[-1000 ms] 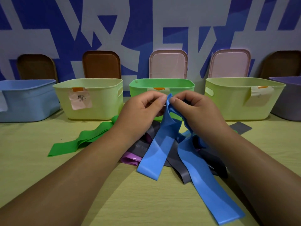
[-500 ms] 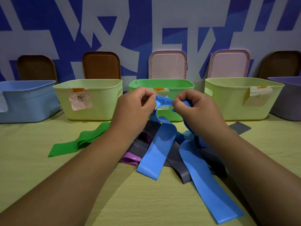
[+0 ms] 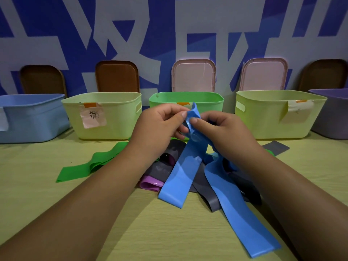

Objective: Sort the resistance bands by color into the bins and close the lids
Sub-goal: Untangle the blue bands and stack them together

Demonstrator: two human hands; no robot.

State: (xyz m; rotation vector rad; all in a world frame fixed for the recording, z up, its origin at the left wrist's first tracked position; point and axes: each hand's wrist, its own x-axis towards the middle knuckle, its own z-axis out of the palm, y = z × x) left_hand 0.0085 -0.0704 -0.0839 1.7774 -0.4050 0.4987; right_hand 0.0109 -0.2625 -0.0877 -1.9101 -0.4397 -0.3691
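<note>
- Head view: above the yellow-green bench, the left hand and right hand meet. Both sets of fingers are curled, pinching the top of a blue band.
- The band, a thin, glossy, rubbery strip, hangs onto a pile of grey bands and a purple band. A green band lies flat to the left.
- The step in hand is probably freeing the blue band. Next, it needs lifting clear and carrying to the blue bin, far left.
- The bins are smooth, round-cornered plastic. Their lids lean on the wall.
</note>
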